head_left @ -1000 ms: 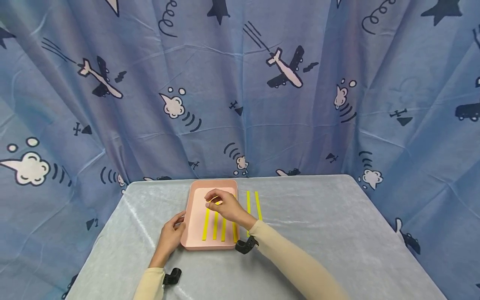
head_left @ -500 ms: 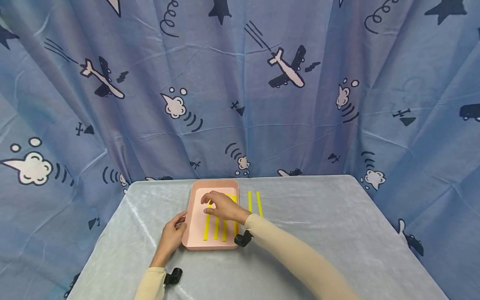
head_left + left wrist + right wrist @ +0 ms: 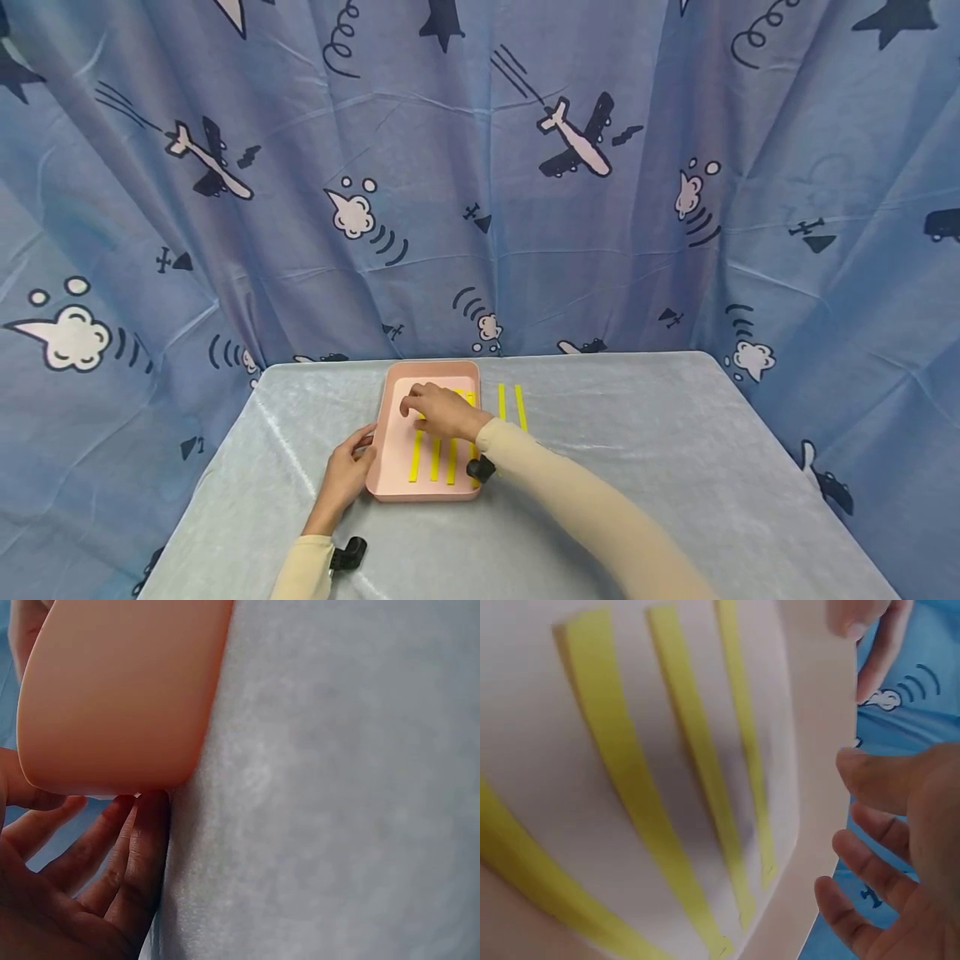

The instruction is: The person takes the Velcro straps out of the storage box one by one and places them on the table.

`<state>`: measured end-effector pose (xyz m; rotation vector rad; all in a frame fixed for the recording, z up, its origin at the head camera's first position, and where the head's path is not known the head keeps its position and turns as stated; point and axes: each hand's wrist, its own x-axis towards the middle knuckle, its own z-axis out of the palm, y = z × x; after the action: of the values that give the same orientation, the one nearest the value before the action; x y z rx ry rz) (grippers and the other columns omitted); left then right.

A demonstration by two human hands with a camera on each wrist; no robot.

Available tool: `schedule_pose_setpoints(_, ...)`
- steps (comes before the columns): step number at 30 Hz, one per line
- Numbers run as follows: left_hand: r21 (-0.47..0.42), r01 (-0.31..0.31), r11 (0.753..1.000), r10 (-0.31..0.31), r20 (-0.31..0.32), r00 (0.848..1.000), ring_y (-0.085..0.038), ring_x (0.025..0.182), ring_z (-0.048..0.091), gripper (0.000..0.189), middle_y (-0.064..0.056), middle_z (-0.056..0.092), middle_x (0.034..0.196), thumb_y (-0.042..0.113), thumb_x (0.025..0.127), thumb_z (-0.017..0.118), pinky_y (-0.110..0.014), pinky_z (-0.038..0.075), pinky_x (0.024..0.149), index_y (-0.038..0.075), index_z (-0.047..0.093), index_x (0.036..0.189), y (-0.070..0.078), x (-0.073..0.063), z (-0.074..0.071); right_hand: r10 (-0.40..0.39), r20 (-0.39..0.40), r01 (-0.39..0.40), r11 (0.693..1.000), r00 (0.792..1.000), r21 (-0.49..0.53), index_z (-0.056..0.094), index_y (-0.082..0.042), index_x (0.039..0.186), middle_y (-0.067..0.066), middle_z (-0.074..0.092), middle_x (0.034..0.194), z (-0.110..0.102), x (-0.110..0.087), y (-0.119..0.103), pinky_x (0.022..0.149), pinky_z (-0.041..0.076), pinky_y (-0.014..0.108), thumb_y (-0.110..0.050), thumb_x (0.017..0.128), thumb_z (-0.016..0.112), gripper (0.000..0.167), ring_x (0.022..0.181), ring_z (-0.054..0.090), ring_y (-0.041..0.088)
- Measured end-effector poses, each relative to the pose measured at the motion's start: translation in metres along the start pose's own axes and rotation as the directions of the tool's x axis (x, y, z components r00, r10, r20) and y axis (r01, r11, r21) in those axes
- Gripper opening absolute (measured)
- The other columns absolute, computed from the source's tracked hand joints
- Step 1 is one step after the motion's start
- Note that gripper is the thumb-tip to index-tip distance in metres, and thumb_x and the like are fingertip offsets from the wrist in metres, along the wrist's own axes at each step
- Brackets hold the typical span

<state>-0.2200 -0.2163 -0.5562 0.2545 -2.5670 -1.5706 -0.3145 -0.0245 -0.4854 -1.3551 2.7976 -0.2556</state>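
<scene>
A shallow pink tray [image 3: 392, 458] sits on the table. Several flat yellow strips [image 3: 416, 460] lie inside it, roughly side by side; the right hand hides parts of them. At the tray's left side my left hand [image 3: 345, 473] holds the edge, its thumb at the rim and its fingers against the outer wall [image 3: 120, 697]. Over the tray is my right hand [image 3: 444, 413], with loosely bent fingers and nothing visible between them. In the right wrist view its thumb [image 3: 877, 778] and fingers stand apart near the far rim, above the strips [image 3: 697, 750].
Two more yellow strips, one further left [image 3: 502, 402] and one further right [image 3: 521, 408], lie on the table right of the tray, partly behind the right sleeve [image 3: 585, 500]. A pale grey cloth covers the table [image 3: 675, 450]. Behind it hangs a blue patterned curtain [image 3: 420, 133].
My right hand has shifted slightly left over the tray, and its fingers parted, then bent downward a little. The left hand stays at the tray's edge; the strips look unmoved.
</scene>
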Motion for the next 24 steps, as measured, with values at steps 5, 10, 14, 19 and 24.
schedule_pose_setpoints(5, -0.004, 0.005, 1.0, -0.006, -0.004, 1.0, -0.033, 0.112, 0.065, 0.043, -0.02, 0.063, 0.128, 0.011, 0.097, 0.055, -0.038, 0.055, 0.085, 0.012, 0.055, 0.141, -0.001, 0.0, 0.001, 0.008, 0.071, 0.0, 0.994, 0.997, -0.112, 0.065, -0.025, 0.119, -0.004, 0.059, 0.121, 0.003, 0.004, 0.001, 0.086, 0.05, 0.029, -0.022, 0.092, 0.069, 0.027, 0.105, 0.056, 0.015)
schedule_pose_setpoints(10, -0.012, 0.021, 1.0, -0.021, 0.007, 1.0, -0.033, 0.114, 0.064, 0.044, -0.019, 0.061, 0.131, 0.013, 0.098, 0.054, -0.039, 0.055, 0.087, 0.013, 0.054, 0.142, 0.0, 0.0, 0.0, 0.003, 0.131, 0.022, 0.981, 0.991, -0.194, 0.064, -0.031, 0.12, -0.008, 0.058, 0.123, 0.005, 0.009, -0.002, 0.087, 0.049, 0.03, -0.022, 0.092, 0.07, 0.03, 0.108, 0.055, 0.013)
schedule_pose_setpoints(14, -0.014, 0.011, 1.0, -0.011, 0.012, 1.0, -0.033, 0.114, 0.064, 0.044, -0.02, 0.061, 0.13, 0.012, 0.098, 0.053, -0.039, 0.055, 0.086, 0.012, 0.053, 0.142, 0.0, 0.0, 0.0, -0.001, 0.173, 0.047, 0.963, 0.985, -0.266, 0.063, -0.032, 0.117, -0.008, 0.056, 0.118, 0.006, 0.011, -0.005, 0.085, 0.047, 0.031, -0.017, 0.093, 0.067, 0.029, 0.105, 0.053, 0.012)
schedule_pose_setpoints(19, -0.006, 0.002, 1.0, -0.002, 0.008, 1.0, -0.032, 0.111, 0.065, 0.044, -0.021, 0.062, 0.128, 0.01, 0.098, 0.053, -0.036, 0.055, 0.083, 0.011, 0.054, 0.141, 0.001, 0.001, 0.0, 0.005, 0.213, 0.066, 0.944, 0.977, -0.325, 0.063, -0.032, 0.11, -0.008, 0.056, 0.112, 0.011, 0.013, -0.006, 0.083, 0.046, 0.032, -0.012, 0.096, 0.061, 0.025, 0.101, 0.052, 0.013)
schedule_pose_setpoints(24, -0.009, 0.004, 1.0, -0.004, 0.001, 1.0, -0.031, 0.11, 0.065, 0.043, -0.02, 0.063, 0.127, 0.01, 0.097, 0.054, -0.036, 0.055, 0.084, 0.01, 0.055, 0.14, 0.0, 0.001, 0.0, 0.006, 0.234, 0.076, 0.937, 0.972, -0.341, 0.063, -0.033, 0.108, -0.008, 0.057, 0.114, 0.016, 0.017, -0.005, 0.084, 0.045, 0.033, -0.014, 0.097, 0.061, 0.021, 0.101, 0.052, 0.014)
